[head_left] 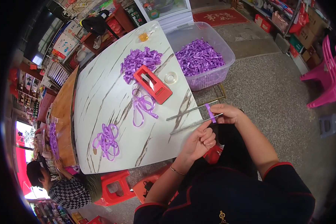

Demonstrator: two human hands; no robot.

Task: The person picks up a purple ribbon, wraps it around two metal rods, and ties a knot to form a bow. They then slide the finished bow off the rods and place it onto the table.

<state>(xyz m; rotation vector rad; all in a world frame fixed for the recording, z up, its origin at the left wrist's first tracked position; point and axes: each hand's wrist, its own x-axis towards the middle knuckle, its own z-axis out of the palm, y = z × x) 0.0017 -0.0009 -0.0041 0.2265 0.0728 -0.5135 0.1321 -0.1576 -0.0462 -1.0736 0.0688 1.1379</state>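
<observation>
The right hand (229,114) pinches a short purple ribbon (210,113) between thumb and fingers, where it spans two metal rods (192,110) at the table's (100,89) near right edge. The left hand (201,141) points its index finger to the ribbon's near end, other fingers curled; whether it grips anything I cannot tell. Leftward lie two loose ribbon tangles (107,141). Farther off are a red tape dispenser (160,91), a tape roll (171,77) and a purple ribbon pile (138,61). A clear tub (230,61) at far right holds more.
</observation>
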